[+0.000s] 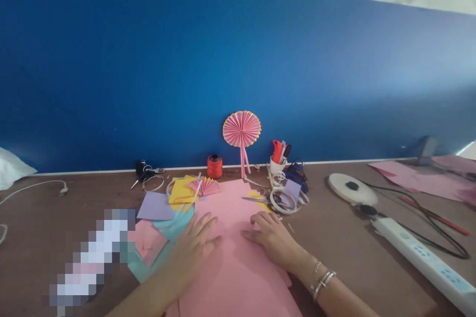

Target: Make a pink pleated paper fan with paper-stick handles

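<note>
Large sheets of pink paper (234, 267) lie in front of me on the brown table. On their left side my left hand (199, 240) rests with fingers spread. My right hand (271, 237), with bracelets at the wrist, lies on the right side, its fingers stretched out over the paper. Beyond it are scissors (256, 200) and a roll of white tape (283, 201). A round pleated pink paper fan (242, 129) with a yellow edge leans upright against the blue panel. Left of the sheets lie a small pleated pink piece (204, 186) and a purple paper (155, 205).
A red thread spool (214, 166) and a white cup of pens (277, 164) stand by the panel. Keys (146, 171) lie further left. A white power strip (424, 257), a round white device (352, 187) and black cables occupy the right, with more pink paper (420, 181) behind.
</note>
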Demonstrator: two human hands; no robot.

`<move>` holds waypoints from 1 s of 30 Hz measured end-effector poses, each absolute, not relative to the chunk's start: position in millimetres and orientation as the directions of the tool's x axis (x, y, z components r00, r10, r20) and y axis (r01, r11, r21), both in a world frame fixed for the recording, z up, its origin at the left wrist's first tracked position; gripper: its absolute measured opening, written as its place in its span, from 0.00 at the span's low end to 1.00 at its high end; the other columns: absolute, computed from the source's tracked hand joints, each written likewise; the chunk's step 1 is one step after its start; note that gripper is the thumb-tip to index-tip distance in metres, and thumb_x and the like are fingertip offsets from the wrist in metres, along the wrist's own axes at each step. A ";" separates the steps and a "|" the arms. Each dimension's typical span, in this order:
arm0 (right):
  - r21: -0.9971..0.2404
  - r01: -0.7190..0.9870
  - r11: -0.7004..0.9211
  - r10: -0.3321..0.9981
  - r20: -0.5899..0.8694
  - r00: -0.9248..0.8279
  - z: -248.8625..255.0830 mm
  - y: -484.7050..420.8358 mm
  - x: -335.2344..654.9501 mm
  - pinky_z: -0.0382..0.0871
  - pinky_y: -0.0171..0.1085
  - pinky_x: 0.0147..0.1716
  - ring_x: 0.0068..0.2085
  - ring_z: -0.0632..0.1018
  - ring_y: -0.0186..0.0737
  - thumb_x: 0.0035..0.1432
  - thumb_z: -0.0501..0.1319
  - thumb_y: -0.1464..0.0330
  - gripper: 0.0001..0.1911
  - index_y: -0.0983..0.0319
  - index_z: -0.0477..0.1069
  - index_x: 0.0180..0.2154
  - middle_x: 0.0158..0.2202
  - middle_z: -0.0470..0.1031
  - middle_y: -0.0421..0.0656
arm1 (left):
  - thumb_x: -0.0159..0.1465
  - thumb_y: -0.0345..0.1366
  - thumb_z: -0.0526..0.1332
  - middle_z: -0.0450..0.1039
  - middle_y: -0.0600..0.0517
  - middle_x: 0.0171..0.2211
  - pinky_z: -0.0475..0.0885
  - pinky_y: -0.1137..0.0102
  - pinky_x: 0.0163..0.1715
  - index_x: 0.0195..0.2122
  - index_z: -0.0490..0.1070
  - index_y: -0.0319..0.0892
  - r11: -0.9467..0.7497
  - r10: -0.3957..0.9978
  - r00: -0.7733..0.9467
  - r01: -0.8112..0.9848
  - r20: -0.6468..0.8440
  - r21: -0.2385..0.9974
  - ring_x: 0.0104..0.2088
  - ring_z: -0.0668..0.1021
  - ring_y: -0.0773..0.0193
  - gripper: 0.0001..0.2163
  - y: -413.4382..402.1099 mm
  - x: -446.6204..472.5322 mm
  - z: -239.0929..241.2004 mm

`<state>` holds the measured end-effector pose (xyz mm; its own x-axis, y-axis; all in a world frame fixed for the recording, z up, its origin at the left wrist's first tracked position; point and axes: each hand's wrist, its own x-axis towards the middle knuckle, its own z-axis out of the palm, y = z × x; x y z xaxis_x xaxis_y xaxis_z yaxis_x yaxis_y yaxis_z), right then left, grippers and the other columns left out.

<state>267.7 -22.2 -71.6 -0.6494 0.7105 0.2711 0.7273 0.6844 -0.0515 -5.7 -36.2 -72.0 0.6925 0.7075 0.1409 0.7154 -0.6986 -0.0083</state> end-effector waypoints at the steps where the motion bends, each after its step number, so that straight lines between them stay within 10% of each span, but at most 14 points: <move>1: -0.052 0.731 0.680 0.716 0.263 -0.647 -72.5 -21.7 270.4 0.57 0.40 0.42 0.44 0.67 0.42 0.60 0.56 0.74 0.18 0.47 0.71 0.48 0.42 0.70 0.45 | 0.61 0.27 0.53 0.58 0.49 0.61 0.49 0.52 0.59 0.53 0.67 0.52 -0.699 0.706 0.696 0.714 0.133 -0.027 0.62 0.57 0.53 0.21 -36.8 -9.1 -73.8; 20: 0.081 0.761 0.644 0.728 0.242 -0.641 -63.1 -20.7 284.6 0.56 0.41 0.43 0.40 0.68 0.42 0.58 0.57 0.76 0.09 0.62 0.74 0.31 0.36 0.73 0.45 | 0.62 0.25 0.52 0.71 0.48 0.32 0.61 0.61 0.37 0.30 0.72 0.40 -0.564 0.824 0.567 0.817 -0.011 -0.117 0.36 0.69 0.56 0.10 -48.3 -15.2 -63.7; 30: 0.205 0.677 0.707 0.636 0.235 -0.735 -64.3 -15.8 274.4 0.52 0.41 0.37 0.35 0.66 0.40 0.58 0.54 0.77 0.08 0.63 0.69 0.29 0.30 0.70 0.44 | 0.61 0.25 0.54 0.71 0.47 0.34 0.59 0.60 0.40 0.33 0.72 0.39 -0.603 0.794 0.607 0.784 -0.027 -0.148 0.37 0.68 0.56 0.08 -43.7 0.2 -46.3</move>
<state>274.4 -15.8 -64.3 -0.7350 0.6362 0.2347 0.6771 0.7068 0.2046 0.2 -43.7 -46.3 0.6067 0.7945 -0.0267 0.7836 -0.6034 -0.1477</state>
